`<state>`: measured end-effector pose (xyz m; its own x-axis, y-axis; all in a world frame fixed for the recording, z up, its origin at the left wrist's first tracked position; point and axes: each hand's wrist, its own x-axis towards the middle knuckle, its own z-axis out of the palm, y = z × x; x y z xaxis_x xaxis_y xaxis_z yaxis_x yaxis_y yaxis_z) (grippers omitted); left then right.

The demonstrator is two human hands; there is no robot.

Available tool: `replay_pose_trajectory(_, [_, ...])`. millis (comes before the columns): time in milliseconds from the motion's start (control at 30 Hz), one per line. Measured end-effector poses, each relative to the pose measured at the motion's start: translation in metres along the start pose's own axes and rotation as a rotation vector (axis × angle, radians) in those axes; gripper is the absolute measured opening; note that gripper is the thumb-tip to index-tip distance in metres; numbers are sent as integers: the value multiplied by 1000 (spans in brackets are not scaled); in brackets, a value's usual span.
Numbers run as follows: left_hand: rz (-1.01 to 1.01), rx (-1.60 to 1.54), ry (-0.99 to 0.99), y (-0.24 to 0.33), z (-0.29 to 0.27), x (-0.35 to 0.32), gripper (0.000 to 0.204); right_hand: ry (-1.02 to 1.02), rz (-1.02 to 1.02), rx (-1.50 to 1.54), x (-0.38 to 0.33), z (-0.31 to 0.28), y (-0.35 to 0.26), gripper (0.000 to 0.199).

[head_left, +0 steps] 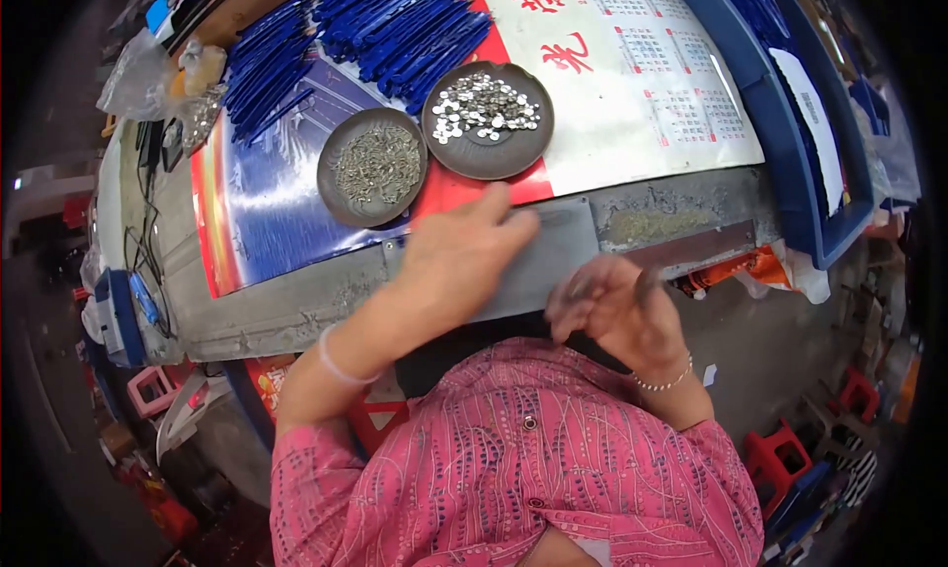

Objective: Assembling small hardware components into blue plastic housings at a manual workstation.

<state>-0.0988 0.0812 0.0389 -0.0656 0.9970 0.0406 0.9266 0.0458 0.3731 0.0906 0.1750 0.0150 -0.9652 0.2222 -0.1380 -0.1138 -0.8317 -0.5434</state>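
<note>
My left hand (459, 256) hovers over the table's near edge, just below two round dark dishes. Two of its fingers stretch out apart, and I see nothing between them; the other fingers are hidden. The right-hand dish (484, 162) bears a heap of small shiny silver discs (486, 108). In the left-hand dish (336, 202) lies a pile of tiny metal pieces (379, 164), too small to name. My right hand (627, 315) is lifted off the table's front edge, palm showing, its thumb apart from loosely bent fingers. Those darkened fingertips are blurred; no held thing shows.
Bundles of thin blue strips (395, 29) lie behind the dishes. A printed calendar sheet (612, 122) covers the tabletop. On the right stands a blue plastic bin (790, 162); clear plastic bags (143, 78) sit at the far left. A red stool (775, 458) stands on the floor, lower right.
</note>
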Motion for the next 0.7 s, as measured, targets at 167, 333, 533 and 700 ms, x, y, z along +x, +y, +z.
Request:
replay_pose_trajectory(167, [-204, -58, 62, -12, -8, -40, 24, 80, -18, 264, 5, -8, -8, 63])
replay_pose_trajectory(333, [-390, -845, 354, 26, 0, -71, 29, 100, -72, -245, 10, 9, 2, 42])
replay_pose_trajectory(533, [-393, -1436, 553, 68, 14, -70, 28, 101, -533, -1217, 29, 37, 12, 20])
replay_pose_trajectory(700, [-226, -1324, 678, 78, 29, -72, 28, 43, -863, -1368, 36, 43, 12, 19])
